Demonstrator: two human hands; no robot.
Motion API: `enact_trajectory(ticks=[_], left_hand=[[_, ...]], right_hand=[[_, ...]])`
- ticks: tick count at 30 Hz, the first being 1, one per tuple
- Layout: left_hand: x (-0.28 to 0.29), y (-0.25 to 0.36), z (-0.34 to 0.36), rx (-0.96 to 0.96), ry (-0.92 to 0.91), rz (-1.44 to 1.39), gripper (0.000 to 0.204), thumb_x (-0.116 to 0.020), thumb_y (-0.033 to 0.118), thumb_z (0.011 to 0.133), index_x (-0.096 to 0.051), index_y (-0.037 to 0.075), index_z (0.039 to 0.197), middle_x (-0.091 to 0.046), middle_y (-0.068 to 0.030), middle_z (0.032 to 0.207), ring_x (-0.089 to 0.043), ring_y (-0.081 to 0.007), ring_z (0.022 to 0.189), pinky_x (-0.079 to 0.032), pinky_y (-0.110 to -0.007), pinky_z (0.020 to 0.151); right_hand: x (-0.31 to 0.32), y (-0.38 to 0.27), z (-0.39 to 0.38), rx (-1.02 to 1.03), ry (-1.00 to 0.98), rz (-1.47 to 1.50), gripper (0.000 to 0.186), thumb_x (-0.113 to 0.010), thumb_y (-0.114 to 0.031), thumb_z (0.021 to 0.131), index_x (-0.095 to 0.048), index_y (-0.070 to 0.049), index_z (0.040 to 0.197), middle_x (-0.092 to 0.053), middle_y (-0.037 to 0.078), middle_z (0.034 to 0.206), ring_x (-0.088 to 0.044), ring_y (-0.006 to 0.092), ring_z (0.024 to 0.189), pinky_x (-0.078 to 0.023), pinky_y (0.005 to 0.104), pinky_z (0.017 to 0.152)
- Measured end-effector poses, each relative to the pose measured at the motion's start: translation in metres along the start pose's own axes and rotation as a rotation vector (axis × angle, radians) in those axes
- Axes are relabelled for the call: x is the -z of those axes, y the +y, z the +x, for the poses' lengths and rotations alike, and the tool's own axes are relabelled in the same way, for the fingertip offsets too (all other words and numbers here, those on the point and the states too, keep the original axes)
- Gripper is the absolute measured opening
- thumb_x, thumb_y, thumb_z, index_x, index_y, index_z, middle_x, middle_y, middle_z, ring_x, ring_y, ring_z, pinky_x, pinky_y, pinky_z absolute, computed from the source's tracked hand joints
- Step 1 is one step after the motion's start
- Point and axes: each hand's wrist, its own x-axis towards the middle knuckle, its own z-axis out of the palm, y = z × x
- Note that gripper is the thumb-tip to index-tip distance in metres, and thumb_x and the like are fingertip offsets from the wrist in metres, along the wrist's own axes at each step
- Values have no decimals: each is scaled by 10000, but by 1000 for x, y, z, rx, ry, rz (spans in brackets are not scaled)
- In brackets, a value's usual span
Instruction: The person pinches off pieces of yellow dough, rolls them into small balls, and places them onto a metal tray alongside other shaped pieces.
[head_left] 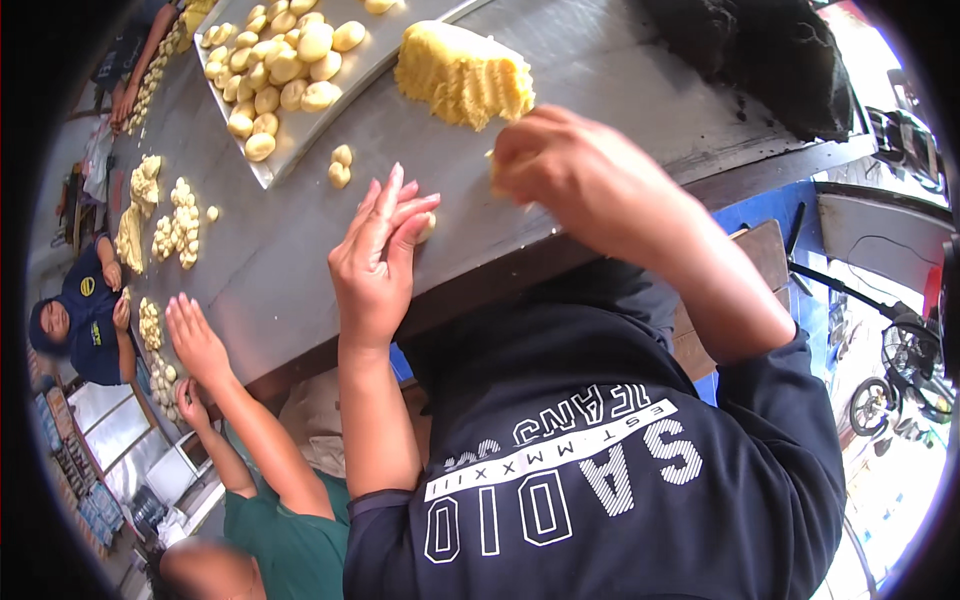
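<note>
My left hand point(378, 262) is over the steel table point(300, 240), fingers stretched upward and thumb bent in. A small pale piece of dough point(428, 227) shows at the thumb tip, partly hidden by the fingers. My right hand point(565, 165) is to the right of it, fingers curled together around a bit of yellow paste point(495, 178). Just beyond the right hand sits a large mound of yellow paste point(462, 78) with a scooped, ridged face. Two or three small dough balls point(341, 166) lie together beyond my left hand.
A metal tray point(268, 176) at the back holds many round dough balls point(285, 66). Black cloth point(770, 60) lies at the table's far right. On my left, a person in green point(290, 500) and one in dark blue point(90, 310) work near dough pieces point(178, 225).
</note>
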Motion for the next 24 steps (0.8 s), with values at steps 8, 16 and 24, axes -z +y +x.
enact_trajectory(ticks=[8,16,24], left_hand=[[22,-1,-5,204,-154,-330,505,-816,-53,1015,-755,32,1509,-855,-107,1103,-808,-159,946,-668,-328,928],[4,14,-20,-58,28,173,570,-883,71,999,-709,-9,1536,-835,-147,1283,-803,-294,1142,-607,-435,1093],[5,22,-36,91,74,-67,342,-809,47,1057,-711,-41,1373,-689,-170,1586,-757,-331,1362,-628,-428,1109]], right_hand=[[-5,11,8,-20,71,-288,85,-734,-116,961,-766,-75,1028,-743,95,1039,-763,341,1087,-635,480,971],[-28,-5,-17,-71,232,-276,342,-891,-266,842,-840,-169,1166,-737,32,1195,-704,283,1164,-618,424,971],[-18,3,-18,-39,268,-360,213,-775,-200,856,-823,-119,1048,-699,28,1321,-668,266,1302,-614,427,1061]])
